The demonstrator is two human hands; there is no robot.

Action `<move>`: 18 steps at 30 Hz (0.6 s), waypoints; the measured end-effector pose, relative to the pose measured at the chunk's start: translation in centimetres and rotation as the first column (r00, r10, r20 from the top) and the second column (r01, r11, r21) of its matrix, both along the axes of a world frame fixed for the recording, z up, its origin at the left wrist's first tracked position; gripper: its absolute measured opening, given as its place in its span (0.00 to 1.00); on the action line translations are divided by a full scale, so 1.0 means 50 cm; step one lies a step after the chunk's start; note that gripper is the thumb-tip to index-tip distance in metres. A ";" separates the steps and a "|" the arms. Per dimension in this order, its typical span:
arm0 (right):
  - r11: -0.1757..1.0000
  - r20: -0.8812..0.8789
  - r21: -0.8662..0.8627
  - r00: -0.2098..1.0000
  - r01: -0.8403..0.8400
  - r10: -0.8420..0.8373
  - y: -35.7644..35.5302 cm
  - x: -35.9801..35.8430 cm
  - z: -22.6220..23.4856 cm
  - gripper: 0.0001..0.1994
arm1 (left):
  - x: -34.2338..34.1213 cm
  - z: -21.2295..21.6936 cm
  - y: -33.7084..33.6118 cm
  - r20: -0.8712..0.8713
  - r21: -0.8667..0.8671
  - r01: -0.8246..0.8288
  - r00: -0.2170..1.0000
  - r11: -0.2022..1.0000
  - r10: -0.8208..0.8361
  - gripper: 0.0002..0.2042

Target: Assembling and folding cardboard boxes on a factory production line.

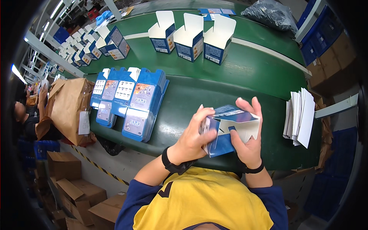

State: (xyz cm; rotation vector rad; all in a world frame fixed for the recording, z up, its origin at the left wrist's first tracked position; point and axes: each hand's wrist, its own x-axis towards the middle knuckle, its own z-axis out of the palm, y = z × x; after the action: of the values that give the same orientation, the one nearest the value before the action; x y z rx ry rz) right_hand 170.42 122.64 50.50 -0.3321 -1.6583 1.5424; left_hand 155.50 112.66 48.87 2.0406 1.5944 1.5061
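Note:
Between my two hands is a blue and white cardboard box (222,145), partly folded, its pale inside and loose flaps turned up. My left hand (193,136) closes round its left side, with the thumb lying over the near left edge. My right hand (249,147) grips the right side; its thumb presses on a flap inside and its other fingers reach up behind the right wall. To the left lies a thick stack of flat printed box blanks (134,103). At the right end of the table stands a bundle of white folded card pieces (299,117).
Three open-topped boxes (188,40) stand on the green conveyor belt (253,63) beyond the table, with many more boxes (111,44) at far left. A brown paper-wrapped bundle (69,109) sits left of the stack. Cartons (76,191) fill the floor at lower left.

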 end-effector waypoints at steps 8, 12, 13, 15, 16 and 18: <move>0.930 -0.234 -0.232 0.945 -0.284 0.230 0.030 0.012 -0.030 0.37 | 0.001 0.026 -0.004 0.003 0.076 0.055 0.998 0.996 -0.056 0.22; 0.987 -0.003 0.156 0.999 -0.049 0.051 0.024 0.010 -0.032 0.32 | -0.002 0.024 0.004 -0.064 0.067 0.075 0.995 0.995 -0.070 0.21; 0.974 0.025 0.225 0.999 -0.025 0.020 0.028 0.012 -0.031 0.31 | 0.001 0.025 0.006 -0.092 0.070 0.065 0.994 0.995 -0.059 0.21; 0.931 -0.050 0.364 0.998 -0.027 0.048 0.045 0.008 -0.032 0.29 | 0.005 0.032 0.006 -0.121 0.073 0.055 0.992 0.996 -0.046 0.20; 0.870 -0.121 0.493 0.989 -0.017 0.087 0.050 0.004 -0.030 0.27 | 0.007 0.039 0.003 -0.108 0.049 0.052 0.993 0.997 -0.047 0.20; 0.931 -0.143 0.339 0.971 -0.133 0.191 0.043 0.014 -0.020 0.23 | 0.008 0.040 0.002 -0.095 0.025 0.050 0.994 0.998 -0.048 0.20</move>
State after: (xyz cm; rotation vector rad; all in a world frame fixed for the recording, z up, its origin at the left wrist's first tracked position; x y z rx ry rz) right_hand 171.13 124.79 49.51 0.1183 -1.7993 1.3375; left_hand 155.88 112.75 50.86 2.1797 1.5517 1.4437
